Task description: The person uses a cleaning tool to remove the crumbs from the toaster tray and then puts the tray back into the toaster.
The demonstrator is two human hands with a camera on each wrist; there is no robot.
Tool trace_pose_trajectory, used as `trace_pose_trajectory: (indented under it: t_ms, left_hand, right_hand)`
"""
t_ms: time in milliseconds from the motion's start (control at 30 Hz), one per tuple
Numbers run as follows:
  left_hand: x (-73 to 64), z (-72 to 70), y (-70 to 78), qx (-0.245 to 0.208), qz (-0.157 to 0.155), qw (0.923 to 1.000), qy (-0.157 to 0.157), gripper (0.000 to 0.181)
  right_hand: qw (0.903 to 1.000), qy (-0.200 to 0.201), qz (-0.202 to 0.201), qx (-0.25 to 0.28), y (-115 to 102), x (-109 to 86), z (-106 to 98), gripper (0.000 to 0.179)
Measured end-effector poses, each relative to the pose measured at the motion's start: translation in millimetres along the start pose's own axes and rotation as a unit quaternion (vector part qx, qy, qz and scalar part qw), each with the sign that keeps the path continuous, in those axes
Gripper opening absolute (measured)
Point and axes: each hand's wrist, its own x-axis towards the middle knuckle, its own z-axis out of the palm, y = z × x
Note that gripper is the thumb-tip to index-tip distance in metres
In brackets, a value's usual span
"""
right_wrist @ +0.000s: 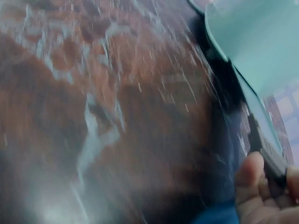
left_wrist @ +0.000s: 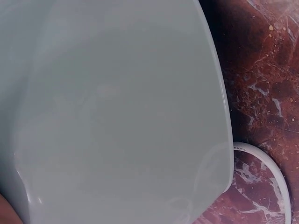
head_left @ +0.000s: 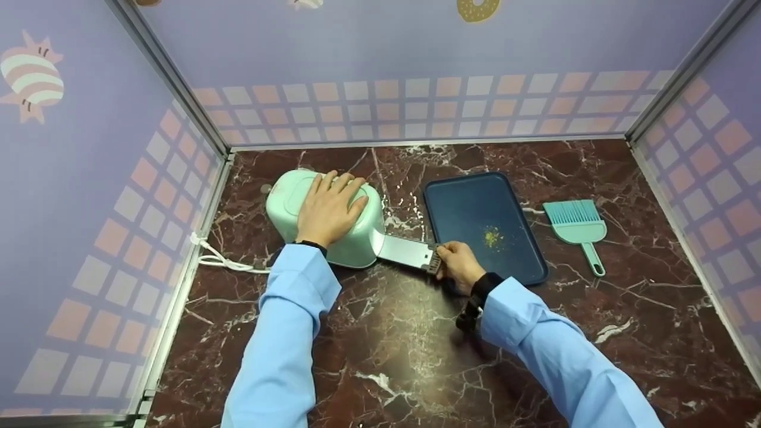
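A mint-green toaster [head_left: 285, 202] stands left of centre on the marble-patterned surface; its smooth side [left_wrist: 131, 116] fills most of the left wrist view. My left hand [head_left: 329, 211] rests on top of it with fingers spread. From the toaster's right end a flat metal crumb tray [head_left: 404, 249] sticks out, tilting slightly downward. Its dark ridged end [right_wrist: 266, 151] is pinched between the thumb and fingers of my right hand [head_left: 461, 264]. How much of the crumb tray lies inside the toaster is hidden.
Right of the toaster lies a dark blue tray [head_left: 469, 205] bearing a small heap of yellowish crumbs [head_left: 492, 238]. Farther right is a mint dustpan with brush [head_left: 574, 223]. A white cord [head_left: 229, 261] loops at the left. Patterned panels [head_left: 380, 110] enclose the back and sides.
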Motion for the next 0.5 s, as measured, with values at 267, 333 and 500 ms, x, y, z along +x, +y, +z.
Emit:
trace_pose_trajectory:
  t_ms: [267, 333, 500]
  left_hand:
    - [1.0, 0.9, 0.4, -0.002, -0.002, 1.0, -0.005, 0.056]
    - [0.7, 0.5, -0.1, -0.003, -0.002, 1.0, -0.005, 0.056]
    - [0.4, 0.2, -1.4, 0.001, 0.0, 1.0, -0.005, 0.057]
  right_hand:
    - [0.9994, -0.001, 0.0, -0.034, -2.7, 0.2, 3.5, 0.027]
    - [0.9991, -0.003, -0.001, -0.042, -3.4, 0.4, 4.6, 0.029]
    - [0.999, 0.017, 0.012, -0.04, -5.3, 0.2, 10.8, 0.029]
